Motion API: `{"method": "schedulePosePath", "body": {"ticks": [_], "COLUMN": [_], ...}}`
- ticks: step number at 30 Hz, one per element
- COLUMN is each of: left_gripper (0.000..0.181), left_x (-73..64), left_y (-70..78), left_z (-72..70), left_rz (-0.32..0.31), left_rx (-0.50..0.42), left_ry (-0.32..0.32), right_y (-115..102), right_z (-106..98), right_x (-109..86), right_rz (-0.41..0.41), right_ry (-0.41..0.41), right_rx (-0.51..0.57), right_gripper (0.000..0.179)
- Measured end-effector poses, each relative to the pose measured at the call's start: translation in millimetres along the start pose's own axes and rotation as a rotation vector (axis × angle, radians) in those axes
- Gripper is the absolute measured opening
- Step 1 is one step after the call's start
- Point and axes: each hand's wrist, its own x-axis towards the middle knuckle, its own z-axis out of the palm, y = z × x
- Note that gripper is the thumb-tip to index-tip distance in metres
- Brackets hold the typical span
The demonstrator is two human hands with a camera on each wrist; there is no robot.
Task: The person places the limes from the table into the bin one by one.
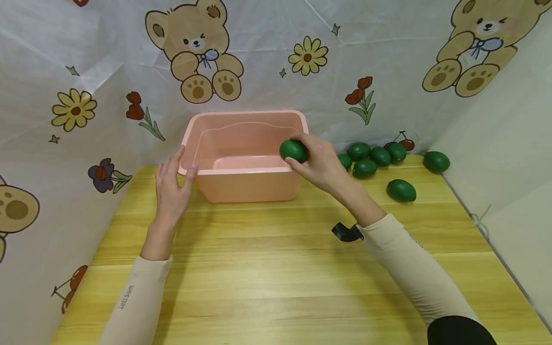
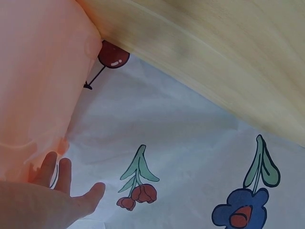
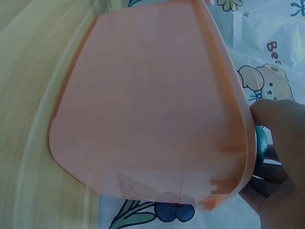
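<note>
A pink plastic bin (image 1: 247, 184) stands at the back of the wooden table, its inner floor bare where it shows. Over its right front rim, my right hand (image 1: 319, 160) pinches a dark green lime (image 1: 293, 151) between thumb and fingers. The right wrist view shows that lime (image 3: 261, 145) mostly hidden behind the rim and the fingers. My left hand (image 1: 171, 189) is at the bin's left front corner, its fingers extended and spread along the rim. In the left wrist view those fingers (image 2: 64, 174) reach up to the bin's side wall (image 2: 38, 86).
Several more limes (image 1: 364, 168) lie in a loose group right of the bin, partly behind my right hand. Apart from them lie one lime (image 1: 401, 190) nearer me and another (image 1: 436, 162) by the right edge. A printed cloth (image 1: 267, 28) hangs close behind the bin.
</note>
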Motion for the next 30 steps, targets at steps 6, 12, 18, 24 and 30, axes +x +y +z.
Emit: {"method": "schedulePosePath", "body": {"ticks": [6,12,18,24,30], "left_gripper": [0.068,0.066,0.065,0.064,0.063], "left_x": [-2.4,-1.8,-0.8,0.7,0.3], "left_y": [-1.3,-2.9,-4.6,-3.9,-1.8], "left_z": [0.3,1.9,3.5,5.5,4.5], "left_rz": [-0.005,-0.003,-0.002,0.009,0.001], "left_rx": [0.0,0.0,-0.012,-0.034,-0.036], "left_ry": [0.006,0.012,0.018,0.047,0.072], "right_y": [1.9,5.7,7.8,19.4,46.0], "right_z": [0.9,-0.6,-3.4,-10.9,-20.4], "right_x": [-3.8,-7.0,-16.9,-36.8,-60.9], "right_rz": [-0.033,-0.051,-0.065,-0.027,0.015], "right_ry": [-0.012,0.015,0.076,0.166,0.207], "right_rx": [-0.013,-0.003,0.003,-0.004,-0.022], "right_gripper": [0.043,0.036,0.037,0.038,0.038]}}
